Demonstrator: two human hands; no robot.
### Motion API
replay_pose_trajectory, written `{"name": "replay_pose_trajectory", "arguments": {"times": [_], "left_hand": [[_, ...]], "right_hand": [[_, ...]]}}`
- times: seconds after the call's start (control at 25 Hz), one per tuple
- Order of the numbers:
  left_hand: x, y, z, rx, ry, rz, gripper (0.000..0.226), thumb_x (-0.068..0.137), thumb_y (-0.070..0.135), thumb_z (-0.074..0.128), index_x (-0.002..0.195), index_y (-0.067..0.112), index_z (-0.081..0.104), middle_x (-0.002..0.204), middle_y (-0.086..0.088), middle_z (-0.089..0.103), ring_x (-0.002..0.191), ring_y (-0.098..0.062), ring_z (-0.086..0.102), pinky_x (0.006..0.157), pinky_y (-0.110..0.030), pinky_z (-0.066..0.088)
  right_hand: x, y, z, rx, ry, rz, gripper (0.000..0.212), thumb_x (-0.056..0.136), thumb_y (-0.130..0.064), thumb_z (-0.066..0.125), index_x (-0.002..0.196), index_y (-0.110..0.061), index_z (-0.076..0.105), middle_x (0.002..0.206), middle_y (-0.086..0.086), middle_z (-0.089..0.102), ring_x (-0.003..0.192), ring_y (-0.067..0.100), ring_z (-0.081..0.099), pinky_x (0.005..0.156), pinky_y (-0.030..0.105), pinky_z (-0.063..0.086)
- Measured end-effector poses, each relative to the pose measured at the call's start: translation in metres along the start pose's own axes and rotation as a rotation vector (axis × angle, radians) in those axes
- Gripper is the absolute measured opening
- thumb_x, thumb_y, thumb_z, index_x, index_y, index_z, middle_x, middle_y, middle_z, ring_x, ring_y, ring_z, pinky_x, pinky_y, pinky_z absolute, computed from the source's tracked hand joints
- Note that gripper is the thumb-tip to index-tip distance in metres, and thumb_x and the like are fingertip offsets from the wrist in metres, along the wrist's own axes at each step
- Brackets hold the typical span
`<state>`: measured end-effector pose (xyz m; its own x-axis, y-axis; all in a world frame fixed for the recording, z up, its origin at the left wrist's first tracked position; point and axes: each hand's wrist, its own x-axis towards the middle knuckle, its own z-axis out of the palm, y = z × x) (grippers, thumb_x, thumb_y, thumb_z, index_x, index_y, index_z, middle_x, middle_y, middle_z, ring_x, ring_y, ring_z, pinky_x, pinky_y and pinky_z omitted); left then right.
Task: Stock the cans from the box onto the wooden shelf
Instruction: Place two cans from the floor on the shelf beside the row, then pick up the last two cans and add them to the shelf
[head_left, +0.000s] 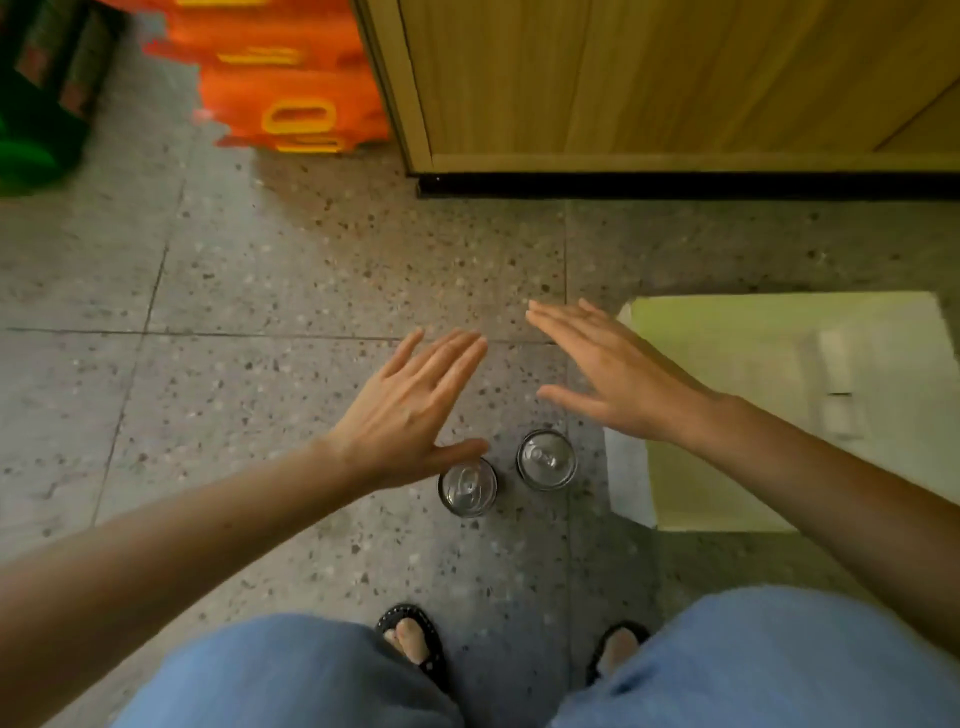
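Two cans stand upright on the speckled floor, seen from above by their silver tops: the left can and the right can. My left hand hovers flat and open above the left can, its thumb over the can's rim. My right hand is open too, fingers stretched forward, above and a little beyond the right can. Neither hand holds anything. The pale yellow-green box lies on the floor at the right, under my right forearm. The wooden shelf unit rises ahead with a black base.
Orange packs are stacked on the floor left of the shelf. Green crates stand at the far left. My knees in blue trousers and my sandalled feet fill the bottom of the view, just behind the cans.
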<state>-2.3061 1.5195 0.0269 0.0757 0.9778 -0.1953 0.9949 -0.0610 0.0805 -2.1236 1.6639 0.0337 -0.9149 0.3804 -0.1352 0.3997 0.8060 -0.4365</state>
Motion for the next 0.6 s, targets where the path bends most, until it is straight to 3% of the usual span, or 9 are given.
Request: {"name": "replay_pose_trajectory", "arguments": {"times": [0.08, 0.16, 0.28, 0.32, 0.4, 0.48, 0.6], "left_hand": [[-0.008, 0.012, 0.024, -0.062, -0.038, 0.027, 0.097, 0.076, 0.075, 0.029, 0.145, 0.008, 0.019, 0.15, -0.013, 0.032, 0.139, -0.027, 0.03, 0.115, -0.042, 0.009], [-0.016, 0.022, 0.043, -0.094, -0.071, 0.041, 0.104, 0.071, 0.08, 0.029, 0.144, 0.006, 0.023, 0.146, -0.015, 0.039, 0.133, -0.03, 0.041, 0.112, -0.045, 0.021], [-0.028, 0.034, 0.06, -0.133, -0.122, 0.036, 0.109, 0.063, 0.08, 0.045, 0.139, 0.004, 0.031, 0.13, -0.015, 0.055, 0.106, -0.033, 0.062, 0.085, -0.042, 0.052], [-0.03, 0.036, 0.061, -0.174, -0.132, 0.008, 0.103, 0.063, 0.075, 0.053, 0.137, 0.006, 0.033, 0.125, -0.014, 0.058, 0.098, -0.032, 0.065, 0.075, -0.041, 0.055], [-0.028, 0.039, 0.06, -0.271, -0.156, -0.053, 0.084, 0.068, 0.056, 0.067, 0.131, 0.011, 0.036, 0.118, -0.011, 0.058, 0.092, -0.031, 0.064, 0.071, -0.039, 0.055], [-0.021, 0.039, 0.053, -0.358, -0.144, -0.111, 0.065, 0.07, 0.042, 0.071, 0.12, 0.014, 0.04, 0.111, -0.009, 0.06, 0.09, -0.028, 0.063, 0.073, -0.039, 0.055], [-0.009, 0.03, 0.006, -0.464, -0.101, -0.204, 0.058, 0.063, 0.039, 0.076, 0.106, 0.017, 0.044, 0.098, -0.004, 0.066, 0.082, -0.025, 0.064, 0.066, -0.034, 0.053]], "right_hand": [[-0.013, 0.0, 0.029, 0.032, -0.036, -0.007, 0.075, 0.087, -0.05, 0.046, 0.145, -0.013, 0.016, 0.155, 0.003, 0.017, 0.142, 0.014, 0.016, 0.112, 0.02, -0.003], [-0.023, -0.001, 0.05, 0.041, -0.064, -0.019, 0.084, 0.08, -0.062, 0.037, 0.145, -0.013, 0.019, 0.154, 0.005, 0.021, 0.141, 0.016, 0.021, 0.114, 0.024, 0.002], [-0.038, -0.006, 0.069, -0.027, -0.116, -0.074, 0.093, 0.071, -0.069, 0.043, 0.143, -0.013, 0.024, 0.151, 0.006, 0.029, 0.135, 0.02, 0.035, 0.112, 0.03, 0.018], [-0.041, -0.006, 0.074, -0.044, -0.133, -0.072, 0.093, 0.07, -0.067, 0.051, 0.142, -0.014, 0.026, 0.15, 0.005, 0.033, 0.131, 0.022, 0.041, 0.109, 0.033, 0.028], [-0.042, -0.007, 0.081, -0.008, -0.115, -0.035, 0.082, 0.069, -0.054, 0.067, 0.135, -0.016, 0.037, 0.138, 0.005, 0.047, 0.116, 0.026, 0.055, 0.094, 0.039, 0.048], [-0.038, -0.008, 0.076, 0.083, -0.041, 0.005, 0.064, 0.066, -0.041, 0.075, 0.119, -0.017, 0.049, 0.117, 0.004, 0.061, 0.099, 0.027, 0.062, 0.079, 0.038, 0.052], [-0.029, -0.016, 0.031, 0.253, 0.024, 0.115, 0.058, 0.058, -0.037, 0.08, 0.108, -0.02, 0.055, 0.103, -0.002, 0.066, 0.091, 0.018, 0.062, 0.077, 0.033, 0.05]]}}
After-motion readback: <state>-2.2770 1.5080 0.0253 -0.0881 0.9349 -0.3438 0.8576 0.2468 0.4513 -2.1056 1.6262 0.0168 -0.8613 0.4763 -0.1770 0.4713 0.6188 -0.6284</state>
